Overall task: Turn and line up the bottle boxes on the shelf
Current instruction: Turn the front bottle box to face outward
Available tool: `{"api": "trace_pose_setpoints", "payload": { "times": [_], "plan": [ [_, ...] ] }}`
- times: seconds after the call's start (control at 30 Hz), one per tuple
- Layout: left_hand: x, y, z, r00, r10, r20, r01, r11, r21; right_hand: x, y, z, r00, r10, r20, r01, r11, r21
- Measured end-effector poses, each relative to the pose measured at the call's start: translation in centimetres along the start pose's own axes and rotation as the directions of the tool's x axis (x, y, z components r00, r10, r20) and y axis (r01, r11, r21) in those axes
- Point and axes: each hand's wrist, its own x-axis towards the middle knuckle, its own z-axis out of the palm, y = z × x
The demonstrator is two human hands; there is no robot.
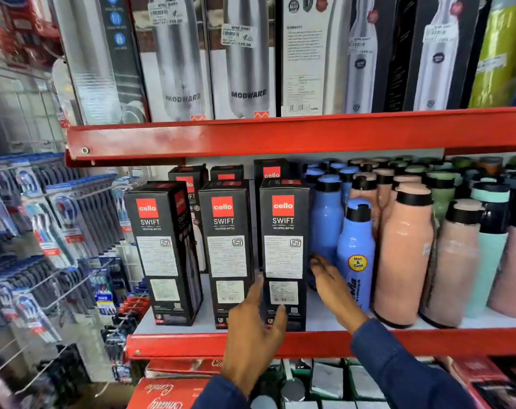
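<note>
While the upright right-hand box stands between them, I flank it: left hand spread at front, right hand open beside it.

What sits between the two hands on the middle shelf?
In the head view, the rightmost black cello box stands between the left hand and the right hand, one at each side of its lower part.

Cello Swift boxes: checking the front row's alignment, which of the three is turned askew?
The leftmost box: it is angled, showing its side panel, while the middle box and right box face front.
</note>
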Motion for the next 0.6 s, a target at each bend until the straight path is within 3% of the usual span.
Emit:
{"api": "trace_pose_setpoints", "payload": {
  "times": [0.17, 0.3, 0.47, 0.6],
  "plan": [
    [-0.3, 0.1, 1.0, 0.998, 0.051, -0.04, -0.055, 0.994, -0.092, 0.4, -0.4, 0.4, 0.988, 0.042, 0.147, -0.071, 0.978, 0.197],
    [-0.3, 0.0, 1.8, 0.998, 0.061, -0.034, -0.065, 0.991, -0.114, 0.4, -0.4, 0.1, 0.982, 0.034, 0.188, -0.074, 0.974, 0.214],
    [0.4, 1.0, 1.9, 0.99, 0.118, -0.073, -0.128, 0.982, -0.139, 0.3, -0.9, -0.6, 0.994, -0.031, 0.1, 0.003, 0.962, 0.272],
    [1.5, 1.1, 2.1, 0.997, 0.069, -0.041, -0.075, 0.982, -0.171, -0.7, -1.9, -1.3, 0.995, -0.098, -0.014, 0.098, 0.944, 0.314]
  ]
}}
